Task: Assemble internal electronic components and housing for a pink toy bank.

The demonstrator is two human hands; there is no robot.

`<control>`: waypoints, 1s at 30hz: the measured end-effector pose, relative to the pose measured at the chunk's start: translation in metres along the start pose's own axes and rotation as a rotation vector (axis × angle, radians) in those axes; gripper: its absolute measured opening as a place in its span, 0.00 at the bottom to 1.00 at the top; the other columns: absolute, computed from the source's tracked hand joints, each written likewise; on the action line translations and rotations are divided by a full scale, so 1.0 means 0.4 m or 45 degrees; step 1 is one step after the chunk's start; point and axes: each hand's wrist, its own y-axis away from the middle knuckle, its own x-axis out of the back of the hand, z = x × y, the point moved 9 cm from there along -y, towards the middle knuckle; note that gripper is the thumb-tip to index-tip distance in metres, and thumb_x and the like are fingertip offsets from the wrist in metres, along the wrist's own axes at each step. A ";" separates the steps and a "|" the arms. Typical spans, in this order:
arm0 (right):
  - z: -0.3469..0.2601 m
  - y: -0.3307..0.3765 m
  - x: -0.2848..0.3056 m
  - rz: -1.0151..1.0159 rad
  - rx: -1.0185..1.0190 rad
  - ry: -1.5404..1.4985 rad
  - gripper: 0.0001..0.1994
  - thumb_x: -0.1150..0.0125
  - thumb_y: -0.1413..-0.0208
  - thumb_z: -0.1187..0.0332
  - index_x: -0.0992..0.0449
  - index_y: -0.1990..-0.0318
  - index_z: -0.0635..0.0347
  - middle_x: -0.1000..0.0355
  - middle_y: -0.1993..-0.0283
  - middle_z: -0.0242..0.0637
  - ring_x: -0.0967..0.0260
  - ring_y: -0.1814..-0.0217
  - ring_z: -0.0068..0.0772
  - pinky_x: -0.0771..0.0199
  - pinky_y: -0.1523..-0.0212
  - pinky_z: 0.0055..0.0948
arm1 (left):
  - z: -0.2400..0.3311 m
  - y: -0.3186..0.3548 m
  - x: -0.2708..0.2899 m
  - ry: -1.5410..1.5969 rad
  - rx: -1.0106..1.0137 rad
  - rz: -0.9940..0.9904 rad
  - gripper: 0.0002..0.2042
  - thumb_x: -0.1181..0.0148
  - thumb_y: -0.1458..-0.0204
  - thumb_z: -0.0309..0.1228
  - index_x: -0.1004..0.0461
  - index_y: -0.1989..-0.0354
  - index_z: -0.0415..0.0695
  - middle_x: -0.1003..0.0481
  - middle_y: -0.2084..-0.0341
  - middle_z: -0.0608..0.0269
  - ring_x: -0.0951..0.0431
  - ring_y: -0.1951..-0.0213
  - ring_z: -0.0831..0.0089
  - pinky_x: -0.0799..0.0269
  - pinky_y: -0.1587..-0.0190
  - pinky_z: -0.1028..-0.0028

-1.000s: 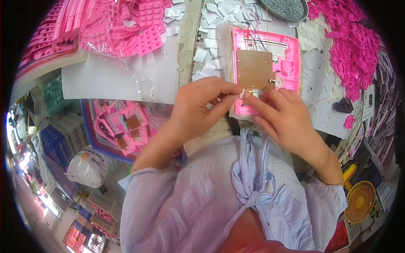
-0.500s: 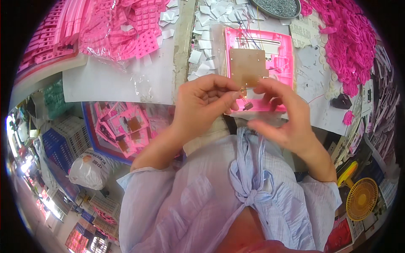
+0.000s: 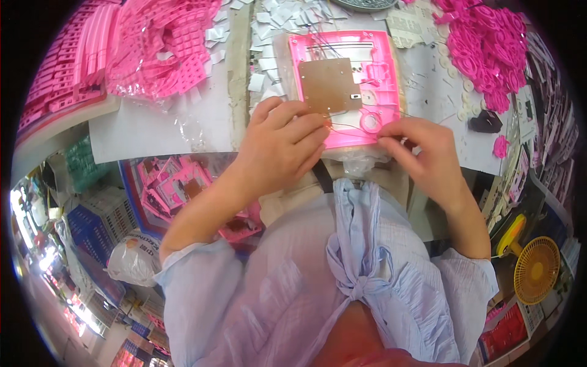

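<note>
A pink plastic housing (image 3: 393, 79) lies open in front of me, with a flat brown circuit board (image 3: 327, 85) inside it. Thin wires (image 3: 318, 40) stick up along its far side. Curled over the near left corner of the housing is my left hand (image 3: 284, 140), closed, its fingertips by a small orange part at the board's near edge; what they hold is hidden. At the near right corner my right hand (image 3: 425, 150) pinches the end of a thin dark wire that crosses the housing's near part. A pink ring (image 3: 371, 122) sits in the housing beside that hand.
Pink molded parts in clear plastic (image 3: 159, 49) are heaped at the far left. White paper pieces (image 3: 266, 40) are scattered beyond the housing. Pink looped parts (image 3: 486, 52) pile at the right, near a small black object (image 3: 485, 122). A yellow fan (image 3: 536, 270) stands lower right.
My right hand has gone from spread fingers to a pinch on the wire. The left hand has turned palm down over the corner, and the dangling small brown piece is out of sight.
</note>
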 end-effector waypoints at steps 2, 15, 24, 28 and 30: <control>-0.008 0.019 0.001 0.047 0.147 0.217 0.06 0.30 0.48 0.73 0.21 0.63 0.58 0.22 0.65 0.40 0.26 0.65 0.42 0.25 0.67 0.36 | 0.005 0.006 -0.010 -0.112 -0.016 -0.034 0.14 0.33 0.50 0.31 0.19 0.54 0.49 0.22 0.53 0.72 0.27 0.49 0.69 0.41 0.43 0.60; 0.035 0.029 -0.011 0.009 0.627 0.206 0.10 0.27 0.54 0.73 0.21 0.64 0.57 0.22 0.61 0.33 0.28 0.64 0.39 0.25 0.68 0.32 | 0.011 0.001 0.002 -0.141 0.173 -0.065 0.13 0.33 0.50 0.31 0.19 0.54 0.50 0.23 0.53 0.73 0.27 0.50 0.68 0.47 0.43 0.55; 0.037 0.107 -0.010 0.256 0.617 0.603 0.20 0.28 0.60 0.75 0.17 0.54 0.57 0.23 0.46 0.35 0.33 0.55 0.44 0.28 0.62 0.34 | 0.124 -0.062 -0.073 0.060 0.013 0.101 0.17 0.32 0.53 0.34 0.20 0.52 0.50 0.25 0.61 0.72 0.27 0.55 0.70 0.43 0.48 0.57; -0.004 0.128 -0.018 0.147 0.448 0.855 0.25 0.32 0.64 0.77 0.17 0.51 0.56 0.25 0.40 0.35 0.35 0.53 0.45 0.30 0.59 0.37 | 0.142 -0.076 -0.118 -0.073 -0.133 0.014 0.18 0.35 0.54 0.34 0.21 0.52 0.48 0.26 0.62 0.72 0.27 0.56 0.72 0.43 0.50 0.59; -0.003 0.112 -0.020 0.052 0.429 0.875 0.23 0.35 0.63 0.75 0.17 0.53 0.55 0.25 0.44 0.36 0.35 0.51 0.48 0.28 0.58 0.39 | 0.147 -0.083 -0.116 -0.143 -0.179 -0.005 0.18 0.36 0.54 0.34 0.21 0.52 0.46 0.26 0.62 0.72 0.28 0.57 0.73 0.43 0.51 0.59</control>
